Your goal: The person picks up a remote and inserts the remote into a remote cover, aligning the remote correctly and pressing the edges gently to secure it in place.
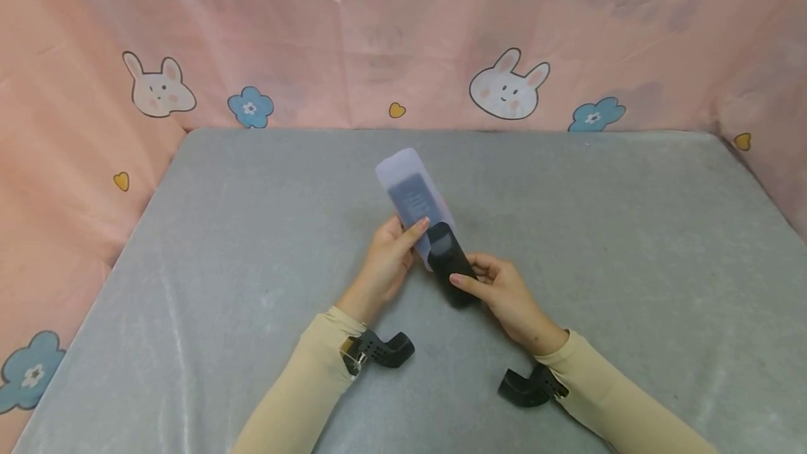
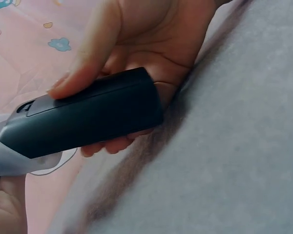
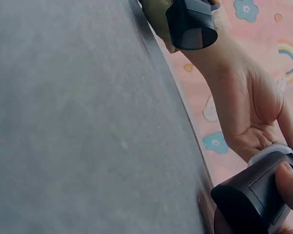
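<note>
A black remote control (image 1: 455, 273), its battery-cover side up, lies partly inside a translucent pale sleeve (image 1: 396, 165). Through the sleeve a dark section with small pale print shows. My left hand (image 1: 386, 258) grips the sleeve, thumb on top near its lower end. The bare black end is held by my right hand (image 1: 507, 293), thumb above and fingers beneath. In the left wrist view, the battery cover's latch on the remote (image 2: 88, 114) sits close to the sleeve's edge (image 2: 7, 158). The right wrist view has the remote's end (image 3: 249, 195) at lower right.
A grey cloth-covered table (image 1: 252, 244) lies beneath both hands. Pink curtain (image 1: 353, 40) with rabbits and flowers encloses its back and sides. Black wrist-worn devices (image 1: 386, 350) stick out from both forearms.
</note>
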A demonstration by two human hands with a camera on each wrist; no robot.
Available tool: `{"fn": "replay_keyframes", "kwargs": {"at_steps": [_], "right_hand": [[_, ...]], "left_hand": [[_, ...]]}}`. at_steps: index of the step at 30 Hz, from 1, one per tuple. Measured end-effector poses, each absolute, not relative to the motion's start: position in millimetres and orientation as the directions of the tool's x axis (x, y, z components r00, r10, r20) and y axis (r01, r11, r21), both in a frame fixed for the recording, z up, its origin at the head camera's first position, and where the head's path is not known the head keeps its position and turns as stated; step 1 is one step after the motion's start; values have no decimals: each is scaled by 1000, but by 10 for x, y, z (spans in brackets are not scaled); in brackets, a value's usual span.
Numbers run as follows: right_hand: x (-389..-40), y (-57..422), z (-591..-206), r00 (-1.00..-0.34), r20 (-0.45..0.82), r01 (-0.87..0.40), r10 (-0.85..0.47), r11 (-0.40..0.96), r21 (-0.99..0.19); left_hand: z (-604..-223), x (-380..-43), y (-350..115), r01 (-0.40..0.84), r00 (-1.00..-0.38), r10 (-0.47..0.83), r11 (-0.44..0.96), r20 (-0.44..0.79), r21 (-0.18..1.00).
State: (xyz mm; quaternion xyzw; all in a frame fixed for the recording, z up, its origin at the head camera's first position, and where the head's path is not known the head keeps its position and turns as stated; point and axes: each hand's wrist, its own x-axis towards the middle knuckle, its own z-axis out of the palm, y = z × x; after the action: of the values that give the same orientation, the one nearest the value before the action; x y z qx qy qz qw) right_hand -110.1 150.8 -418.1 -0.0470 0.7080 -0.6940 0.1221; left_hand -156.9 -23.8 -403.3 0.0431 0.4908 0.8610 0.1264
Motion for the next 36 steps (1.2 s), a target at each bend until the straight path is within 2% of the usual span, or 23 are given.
{"fn": "replay_keyframes", "kwargs": {"at_steps": [10, 21, 36], "right_hand": [[-1092, 1496, -4169, -969, -123, 119, -216, 32, -992], [-1099, 1511, -4140, -951, -146, 142, -271, 37, -989], [-1092, 1513, -4166, -955, -133, 132, -264, 20, -991]], "left_hand": [[-4038, -1549, -221, -198, -956, 287, -464, -66, 863], [-3997, -1593, -280, -184, -970, 231, -512, -72, 839], [-4004, -1589, -279, -168, -971, 229, -472, -63, 865]]}}
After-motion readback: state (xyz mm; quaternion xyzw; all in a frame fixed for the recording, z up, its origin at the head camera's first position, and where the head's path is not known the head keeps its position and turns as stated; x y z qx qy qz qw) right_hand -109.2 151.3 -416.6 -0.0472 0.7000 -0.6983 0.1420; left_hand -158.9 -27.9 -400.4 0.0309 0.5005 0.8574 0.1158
